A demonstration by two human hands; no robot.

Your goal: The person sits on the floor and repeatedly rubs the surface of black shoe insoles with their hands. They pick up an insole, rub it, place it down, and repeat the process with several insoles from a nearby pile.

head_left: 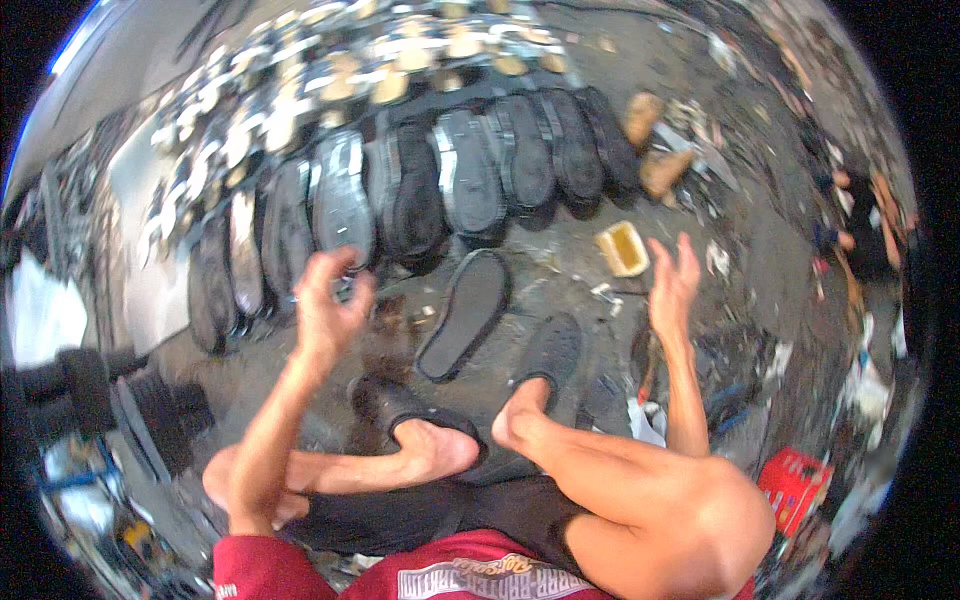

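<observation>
My left hand (333,312) hovers just in front of a row of black shoe soles (470,178), nearest a shiny one (343,205). Its fingers are curved, with a gap between thumb and fingertips and nothing visible in them. To the right, my right hand (674,285) is raised with fingers apart and holds nothing. Beside it on the ground is a small pale tray (622,249) of amber-yellow stuff. A single black sole (465,315) lies slantwise between my hands, just beyond my feet in dark clogs (550,352).
Many blurred pieces with cream ends (410,60) stand in rows at the back. Two brown lumps (665,172) lie right of the soles, near scraps. Black slabs (150,415) are piled at left. A red crate (797,488) sits by my right knee. Another person (868,222) is at far right.
</observation>
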